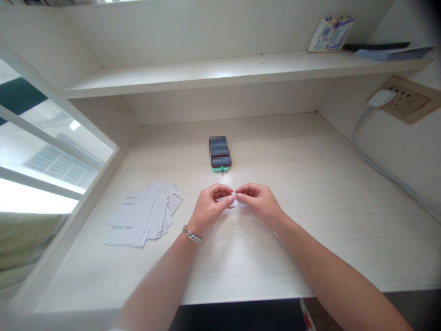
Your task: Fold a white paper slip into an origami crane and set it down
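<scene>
Paper slip [240,203], small and apparently folded, is pinched between my hands just above the tabletop [303,239]; I cannot tell whether it touches the surface. Thin, light and soft, it will likely crease easily and is best taken by its edges. Left to right: loose paper sheets [132,220] overlap in a pile; a chain bracelet [192,234] circles my left wrist; my left hand [208,208] and right hand [258,202] curl inward, fingertips [230,198] meeting at the slip; a pixelated dark object [219,151] with a green end [221,169] lies beyond them; a white plug [381,97] sits in a wall socket panel [406,99].
</scene>
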`<state>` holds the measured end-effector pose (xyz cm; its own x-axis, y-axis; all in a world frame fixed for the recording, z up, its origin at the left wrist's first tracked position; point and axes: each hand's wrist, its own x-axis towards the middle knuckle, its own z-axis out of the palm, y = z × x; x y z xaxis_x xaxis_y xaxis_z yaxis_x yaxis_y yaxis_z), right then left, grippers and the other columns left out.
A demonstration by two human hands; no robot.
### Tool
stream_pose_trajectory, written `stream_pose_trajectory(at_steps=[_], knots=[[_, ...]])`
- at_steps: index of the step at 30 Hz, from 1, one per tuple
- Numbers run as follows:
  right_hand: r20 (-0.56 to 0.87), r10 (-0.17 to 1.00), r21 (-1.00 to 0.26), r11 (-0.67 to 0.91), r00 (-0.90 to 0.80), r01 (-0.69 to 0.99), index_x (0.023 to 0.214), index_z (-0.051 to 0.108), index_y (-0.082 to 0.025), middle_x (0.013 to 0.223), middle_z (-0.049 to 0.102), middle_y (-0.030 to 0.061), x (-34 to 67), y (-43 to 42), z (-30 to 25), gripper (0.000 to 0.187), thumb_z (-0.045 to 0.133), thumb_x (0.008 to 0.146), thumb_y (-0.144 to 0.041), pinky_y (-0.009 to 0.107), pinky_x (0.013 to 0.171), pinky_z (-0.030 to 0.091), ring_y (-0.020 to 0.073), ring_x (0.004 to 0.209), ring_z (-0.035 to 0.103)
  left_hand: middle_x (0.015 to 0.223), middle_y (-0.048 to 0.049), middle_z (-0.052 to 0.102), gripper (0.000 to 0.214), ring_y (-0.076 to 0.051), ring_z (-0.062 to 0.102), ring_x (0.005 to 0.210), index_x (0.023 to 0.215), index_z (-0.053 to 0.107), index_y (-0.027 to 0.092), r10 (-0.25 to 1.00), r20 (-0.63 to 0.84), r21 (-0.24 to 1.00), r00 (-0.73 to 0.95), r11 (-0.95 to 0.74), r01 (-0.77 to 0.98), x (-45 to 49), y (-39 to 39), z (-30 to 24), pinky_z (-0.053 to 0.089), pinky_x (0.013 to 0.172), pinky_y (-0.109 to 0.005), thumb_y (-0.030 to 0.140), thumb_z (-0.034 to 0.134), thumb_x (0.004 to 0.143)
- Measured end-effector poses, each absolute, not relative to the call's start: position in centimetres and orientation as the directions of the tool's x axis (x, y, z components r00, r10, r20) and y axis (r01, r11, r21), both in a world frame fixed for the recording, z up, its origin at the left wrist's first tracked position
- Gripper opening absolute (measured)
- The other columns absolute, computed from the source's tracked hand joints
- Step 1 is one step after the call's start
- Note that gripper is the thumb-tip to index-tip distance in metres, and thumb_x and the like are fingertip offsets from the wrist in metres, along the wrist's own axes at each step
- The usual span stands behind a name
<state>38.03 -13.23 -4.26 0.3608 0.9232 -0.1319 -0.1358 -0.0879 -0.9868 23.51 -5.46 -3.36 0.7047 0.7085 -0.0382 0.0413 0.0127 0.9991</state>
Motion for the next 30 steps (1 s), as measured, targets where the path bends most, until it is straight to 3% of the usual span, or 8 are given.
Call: stream_pose_trajectory(at_steps=[4, 18, 26, 30], knots=[[-0.120, 0.914, -0.990, -0.080, 0.387, -0.116, 0.075, 0.067, -0.014, 0.069, 0.066, 0.0029, 38.14, -13.25, -4.20, 0.019, 0.071, 0.062, -0.028, 0.026, 0.058, 0.046, 0.0134, 0.062, 0.059, 0.101, -0.0094, 0.063, 0.031, -0.023, 0.060, 0.099, 0.095, 0.059, 0.014, 0.686, -0.014, 1.000, 0.728, -0.001, 0.021, 23.44, -5.33, -3.28, 0.052, 0.074, -0.029, 0.015, 0.069, 0.066], [-0.115, 0.920, -0.993, -0.091, 0.374, -0.081, 0.074, 0.067, -0.015, 0.070, 0.066, 0.0031, 38.18, -13.27, -4.26, 0.018, 0.070, 0.063, -0.028, 0.026, 0.059, 0.044, 0.0138, 0.063, 0.058, 0.099, -0.0100, 0.064, 0.031, -0.021, 0.063, 0.093, 0.095, 0.059, 0.013, 0.696, -0.016, 0.999, 0.718, -0.014, 0.036, 23.52, -5.24, -3.72, 0.053, 0.073, -0.029, 0.011, 0.067, 0.065], [-0.115, 0.925, -0.991, -0.083, 0.362, -0.103, 0.075, 0.067, -0.015, 0.071, 0.066, 0.0030, 38.27, -13.30, -4.45, 0.017, 0.071, 0.064, -0.028, 0.026, 0.059, 0.044, 0.0136, 0.063, 0.058, 0.095, -0.0095, 0.065, 0.026, -0.021, 0.062, 0.093, 0.091, 0.060, 0.013, 0.712, -0.016, 0.999, 0.702, -0.016, 0.039, 23.55, -5.38, -3.60, 0.054, 0.072, -0.029, 0.016, 0.067, 0.066], [-0.081, 0.937, -0.991, -0.041, 0.339, -0.125, 0.076, 0.067, -0.016, 0.070, 0.065, 0.0025, 38.23, -13.34, -4.44, 0.019, 0.070, 0.065, -0.031, 0.027, 0.060, 0.046, 0.0142, 0.063, 0.059, 0.089, -0.0080, 0.066, 0.021, -0.019, 0.064, 0.084, 0.087, 0.061, 0.013, 0.737, -0.018, 0.999, 0.676, -0.010, 0.037, 23.63, -5.42, -3.86, 0.054, 0.070, -0.030, 0.022, 0.066, 0.069]])
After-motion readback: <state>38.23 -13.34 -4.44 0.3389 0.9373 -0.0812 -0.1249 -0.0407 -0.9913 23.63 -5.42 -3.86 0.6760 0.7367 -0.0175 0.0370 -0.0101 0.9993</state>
